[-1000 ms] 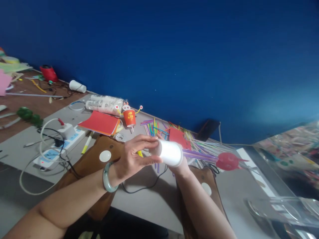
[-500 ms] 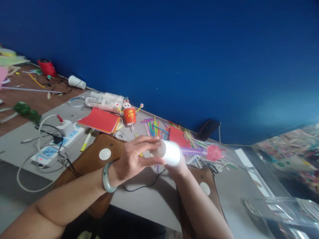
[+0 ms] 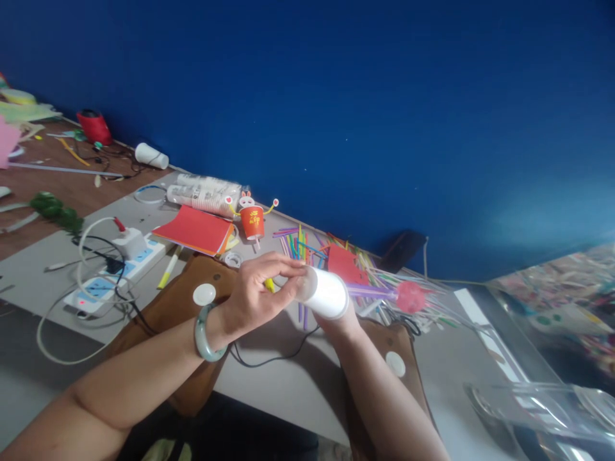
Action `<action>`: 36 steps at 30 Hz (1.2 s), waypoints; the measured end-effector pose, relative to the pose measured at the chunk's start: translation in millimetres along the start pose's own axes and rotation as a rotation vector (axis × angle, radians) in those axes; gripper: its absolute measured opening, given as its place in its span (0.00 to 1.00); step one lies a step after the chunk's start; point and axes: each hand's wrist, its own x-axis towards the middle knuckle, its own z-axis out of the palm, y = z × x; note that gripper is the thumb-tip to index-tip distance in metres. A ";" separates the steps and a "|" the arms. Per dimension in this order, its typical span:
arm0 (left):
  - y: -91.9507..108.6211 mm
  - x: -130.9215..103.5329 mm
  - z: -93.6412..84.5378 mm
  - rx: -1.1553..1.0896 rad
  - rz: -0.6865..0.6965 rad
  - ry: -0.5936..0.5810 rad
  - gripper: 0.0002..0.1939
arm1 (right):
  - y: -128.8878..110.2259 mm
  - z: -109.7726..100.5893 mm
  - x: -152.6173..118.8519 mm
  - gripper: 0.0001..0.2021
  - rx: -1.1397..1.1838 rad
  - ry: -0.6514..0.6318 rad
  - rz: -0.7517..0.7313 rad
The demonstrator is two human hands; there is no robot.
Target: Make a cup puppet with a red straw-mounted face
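A white paper cup (image 3: 329,294) lies sideways in the air above the middle of the table. My left hand (image 3: 266,288), with a pale bangle on its wrist, pinches at the cup's left end, thumb and fingertips together; whether something small is between them is too blurred to tell. Behind the cup is my right hand (image 3: 335,322), its fingers mostly hidden by the cup it supports. An orange-red cup figure (image 3: 252,223) with a rabbit face and yellow arms stands beyond my left hand.
Colored sticks (image 3: 302,246) and red paper (image 3: 346,264) lie behind the hands. Left are a power strip (image 3: 100,288) with cables, a red sheet stack (image 3: 196,229) and bagged paper cups (image 3: 204,194). A clear container (image 3: 538,406) is at right. A blue wall rises behind.
My left hand's fingers have drawn closer together at the end of the white cup, from a wider spread around it. The cup has barely moved.
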 end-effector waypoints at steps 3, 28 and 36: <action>2.9 0.7 -0.6 0.026 0.025 -0.014 0.07 | -2.4 2.0 2.2 0.17 0.075 0.032 0.006; -4.0 -1.9 -2.6 0.135 0.208 -0.086 0.09 | 10.3 -2.8 0.0 0.17 0.301 0.119 -0.002; 3.8 -1.4 -4.8 0.142 0.193 -0.120 0.06 | 9.9 -4.2 -3.1 0.16 0.268 0.100 0.048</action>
